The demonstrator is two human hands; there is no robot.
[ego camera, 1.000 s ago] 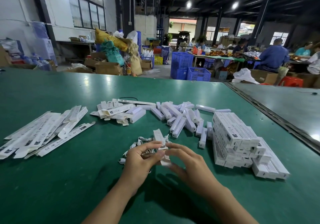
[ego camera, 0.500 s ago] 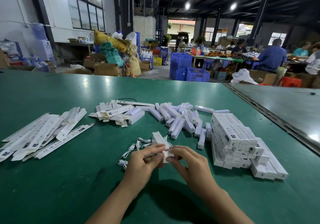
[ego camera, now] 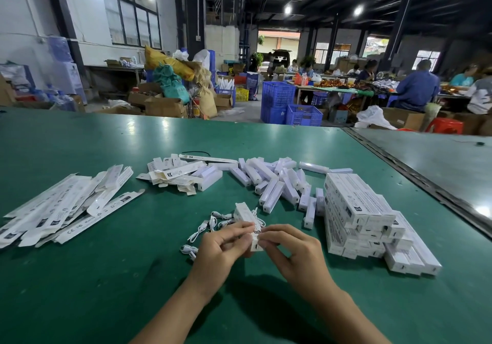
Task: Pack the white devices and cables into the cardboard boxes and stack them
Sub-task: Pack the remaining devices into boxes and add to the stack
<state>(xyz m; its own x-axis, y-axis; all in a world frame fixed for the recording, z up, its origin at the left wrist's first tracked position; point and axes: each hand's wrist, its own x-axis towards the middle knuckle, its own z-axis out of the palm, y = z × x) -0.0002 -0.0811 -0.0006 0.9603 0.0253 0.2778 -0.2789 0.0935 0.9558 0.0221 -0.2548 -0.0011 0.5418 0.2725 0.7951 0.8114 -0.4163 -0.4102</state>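
Both hands meet over the green table, holding a long white box that points away from me. My left hand grips its near end from the left. My right hand pinches the near end flap from the right. A bunch of white cables lies just left of the box. Loose white devices are scattered beyond the hands. Closed white boxes are stacked to the right. Flat unfolded boxes lie at the left, and more flat ones at the centre back.
A metal seam separates my table from a second table on the right. Beyond the far edge are blue crates, cardboard boxes and sacks, and several people seated at distant tables.
The hands have drawn slightly closer together on the box's near end, and the view has shifted a little. The box now lies lower between the fingers.
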